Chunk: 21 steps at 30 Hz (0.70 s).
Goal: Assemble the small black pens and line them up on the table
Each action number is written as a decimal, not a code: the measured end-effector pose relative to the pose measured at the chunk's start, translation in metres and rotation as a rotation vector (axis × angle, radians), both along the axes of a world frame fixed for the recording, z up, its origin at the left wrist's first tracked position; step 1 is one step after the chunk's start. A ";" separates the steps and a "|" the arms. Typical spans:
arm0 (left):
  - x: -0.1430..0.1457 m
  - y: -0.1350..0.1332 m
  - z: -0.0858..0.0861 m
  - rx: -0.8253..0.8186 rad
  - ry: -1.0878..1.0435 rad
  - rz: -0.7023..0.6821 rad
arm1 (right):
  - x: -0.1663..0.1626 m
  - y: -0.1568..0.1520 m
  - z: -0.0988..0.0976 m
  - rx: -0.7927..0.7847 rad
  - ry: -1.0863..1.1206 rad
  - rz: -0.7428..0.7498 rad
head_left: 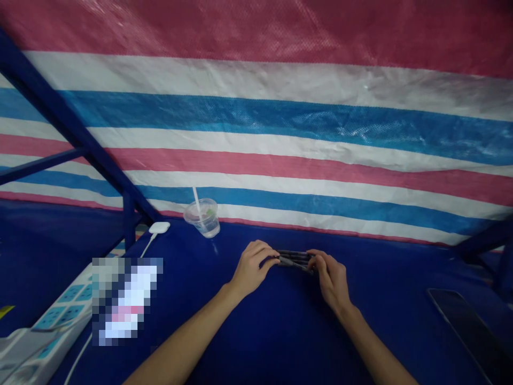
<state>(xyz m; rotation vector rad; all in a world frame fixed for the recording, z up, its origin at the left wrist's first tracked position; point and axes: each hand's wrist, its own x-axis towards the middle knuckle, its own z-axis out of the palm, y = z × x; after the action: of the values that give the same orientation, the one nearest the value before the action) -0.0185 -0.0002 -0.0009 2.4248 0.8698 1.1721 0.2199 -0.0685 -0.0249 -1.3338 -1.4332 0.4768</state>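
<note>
Head cam: left hand [252, 269] and right hand [331, 280] pinch opposite ends of a bundle of dark rods [294, 260], its long axis running sideways between them, mid-frame on the blue table [280, 334], neither hand nearer, tbh.

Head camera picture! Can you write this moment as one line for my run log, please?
left hand: grips bundle of dark sticks | right hand: grips other end | nearby: plastic cup with straw

A woven tarpaulin [256, 123] in pink, white and blue stripes is hung behind the blue desk [256, 342], and is crossed at left by dark blue steel beams [76, 133].
</note>
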 end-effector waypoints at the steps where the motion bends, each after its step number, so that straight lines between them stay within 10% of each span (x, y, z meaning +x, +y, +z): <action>1: -0.001 0.001 -0.001 -0.014 -0.007 0.021 | 0.001 0.000 0.001 -0.076 0.135 0.028; 8: -0.002 0.001 0.000 -0.075 -0.006 0.058 | 0.001 0.006 0.011 -0.397 0.774 0.310; 21: 0.000 0.001 0.005 -0.151 0.052 -0.046 | 0.005 0.004 0.012 -0.380 0.965 0.584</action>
<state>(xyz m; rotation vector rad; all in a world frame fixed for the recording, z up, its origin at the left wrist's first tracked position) -0.0185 0.0009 0.0037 2.3486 0.8802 0.9941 0.2248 -0.0642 -0.0130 -0.7131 -0.8799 1.5902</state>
